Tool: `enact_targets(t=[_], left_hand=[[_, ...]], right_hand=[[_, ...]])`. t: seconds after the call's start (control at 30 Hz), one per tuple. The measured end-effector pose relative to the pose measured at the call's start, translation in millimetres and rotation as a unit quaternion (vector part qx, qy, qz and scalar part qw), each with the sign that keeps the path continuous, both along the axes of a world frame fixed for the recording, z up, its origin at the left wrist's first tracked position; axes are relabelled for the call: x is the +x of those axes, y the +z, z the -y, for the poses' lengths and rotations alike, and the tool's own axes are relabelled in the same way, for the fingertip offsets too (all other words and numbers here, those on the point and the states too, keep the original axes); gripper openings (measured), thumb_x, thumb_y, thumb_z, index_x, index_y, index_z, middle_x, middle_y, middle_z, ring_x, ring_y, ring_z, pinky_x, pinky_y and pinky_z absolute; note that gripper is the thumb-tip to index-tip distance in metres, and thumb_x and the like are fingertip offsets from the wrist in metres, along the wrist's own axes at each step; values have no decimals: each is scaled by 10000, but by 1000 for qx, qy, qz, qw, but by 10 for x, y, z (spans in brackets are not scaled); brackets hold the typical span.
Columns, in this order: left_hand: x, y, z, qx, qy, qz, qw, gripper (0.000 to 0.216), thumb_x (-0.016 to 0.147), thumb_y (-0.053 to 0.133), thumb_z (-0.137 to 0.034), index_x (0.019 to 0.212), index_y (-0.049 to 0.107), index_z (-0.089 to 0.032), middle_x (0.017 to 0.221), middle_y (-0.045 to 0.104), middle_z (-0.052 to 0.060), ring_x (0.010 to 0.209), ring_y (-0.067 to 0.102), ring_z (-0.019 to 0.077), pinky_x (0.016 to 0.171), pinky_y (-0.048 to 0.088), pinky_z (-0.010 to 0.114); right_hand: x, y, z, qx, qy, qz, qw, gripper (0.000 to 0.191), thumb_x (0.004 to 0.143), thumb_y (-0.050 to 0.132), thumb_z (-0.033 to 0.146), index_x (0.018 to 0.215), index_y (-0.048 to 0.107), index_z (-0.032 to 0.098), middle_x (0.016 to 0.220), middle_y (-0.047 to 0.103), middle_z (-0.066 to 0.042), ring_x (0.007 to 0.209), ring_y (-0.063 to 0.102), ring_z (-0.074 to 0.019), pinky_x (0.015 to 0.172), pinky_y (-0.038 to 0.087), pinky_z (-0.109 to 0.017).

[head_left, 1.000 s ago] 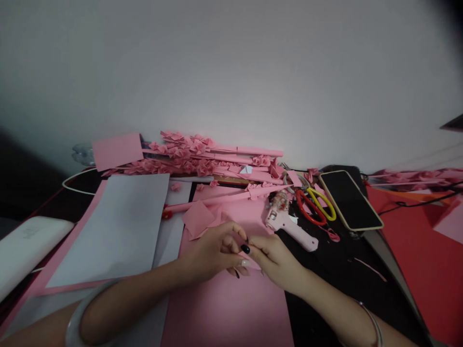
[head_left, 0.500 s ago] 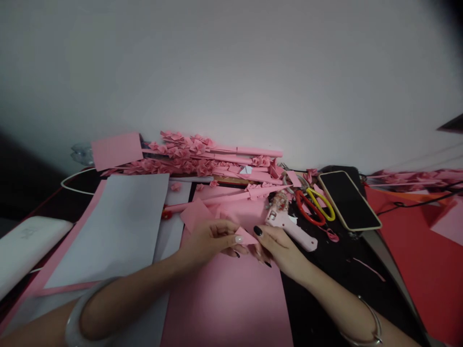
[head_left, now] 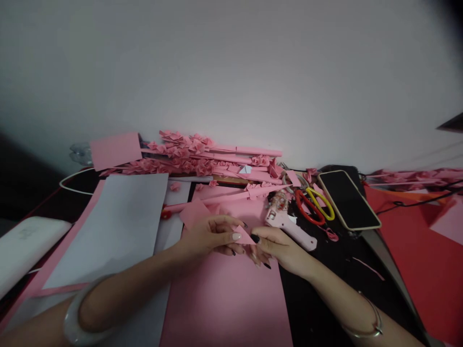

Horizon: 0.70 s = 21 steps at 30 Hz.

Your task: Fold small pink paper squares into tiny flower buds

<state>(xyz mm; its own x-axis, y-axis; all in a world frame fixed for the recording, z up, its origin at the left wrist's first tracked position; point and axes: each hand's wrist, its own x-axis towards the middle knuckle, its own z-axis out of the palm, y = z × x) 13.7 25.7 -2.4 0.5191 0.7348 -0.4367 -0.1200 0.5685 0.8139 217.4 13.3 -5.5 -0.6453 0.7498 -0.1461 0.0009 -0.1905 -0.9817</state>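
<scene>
My left hand (head_left: 210, 236) and my right hand (head_left: 277, 246) meet above a large pink paper sheet (head_left: 227, 299). Both pinch a small folded pink paper piece (head_left: 243, 235), a little triangle held between thumbs and fingertips. The left thumb lies on its left edge and the right thumb with a dark nail on its right corner. A pink paper square (head_left: 194, 212) lies just beyond my left hand. A pink glue gun (head_left: 289, 227) lies close behind my right hand.
Folded pink paper flowers and rolled pink sticks (head_left: 202, 159) pile along the wall. Red and yellow scissors (head_left: 314, 205) and a phone (head_left: 348, 199) lie at the right. A white sheet (head_left: 115, 226) lies at the left, red paper (head_left: 419, 250) at the far right.
The hands have lifted and moved slightly away from me; the small pink piece, hidden a second ago, now shows as a triangle pinched between both hands.
</scene>
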Motion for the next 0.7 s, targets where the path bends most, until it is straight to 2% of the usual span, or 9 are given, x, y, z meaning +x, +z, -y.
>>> enact_targets(t=[0.07,0.17,0.3,0.37,0.47,0.57,0.7], left_hand=[[-3,-3,-7,-5,-3,1,1000,284,703,728,-236,955,620,-160,657,704,-1,633,676,146,575,468,200],[-2,-13,-18,-7,-10,-5,1000,314,690,738,-247,972,623,-172,645,696,-7,642,686,160,579,477,211],[-1,0,-18,-9,-22,-18,1000,323,696,724,-213,996,610,-183,551,627,-56,636,696,164,585,481,213],[-2,17,-18,-10,-27,-19,999,308,704,712,-196,988,594,-184,547,616,-71,636,702,161,568,473,200],[-5,36,-24,-8,-44,-22,999,286,718,691,-184,981,581,-178,596,652,-59,640,705,152,555,463,182],[-12,39,-26,-12,-72,-22,997,288,698,708,-191,956,579,-179,612,664,-53,629,706,157,561,472,189],[-22,47,-13,25,-106,-7,994,209,730,687,-220,913,595,-179,645,681,-36,668,713,170,587,483,203]], right_hand=[[-6,-2,0,1,-2,7,1000,388,851,532,520,709,496,160,601,565,12,446,411,-70,446,303,-205],[-23,1,7,14,-40,3,999,239,841,599,386,827,486,176,658,533,33,480,400,-65,448,303,-187],[-38,17,18,89,-104,-4,991,228,772,667,219,926,500,202,789,496,18,673,479,-105,576,391,-213],[-37,24,14,125,-103,16,987,187,761,669,206,899,543,197,791,501,9,725,490,-127,640,408,-243],[-32,32,-4,143,-72,39,986,92,766,675,233,805,615,175,749,511,4,704,488,-132,648,407,-260],[-33,44,-23,137,-59,40,988,112,755,705,264,742,658,163,705,512,9,669,488,-123,621,400,-251],[-38,57,-24,120,-64,53,989,170,746,722,304,703,660,151,669,538,12,628,501,-114,585,385,-239]])
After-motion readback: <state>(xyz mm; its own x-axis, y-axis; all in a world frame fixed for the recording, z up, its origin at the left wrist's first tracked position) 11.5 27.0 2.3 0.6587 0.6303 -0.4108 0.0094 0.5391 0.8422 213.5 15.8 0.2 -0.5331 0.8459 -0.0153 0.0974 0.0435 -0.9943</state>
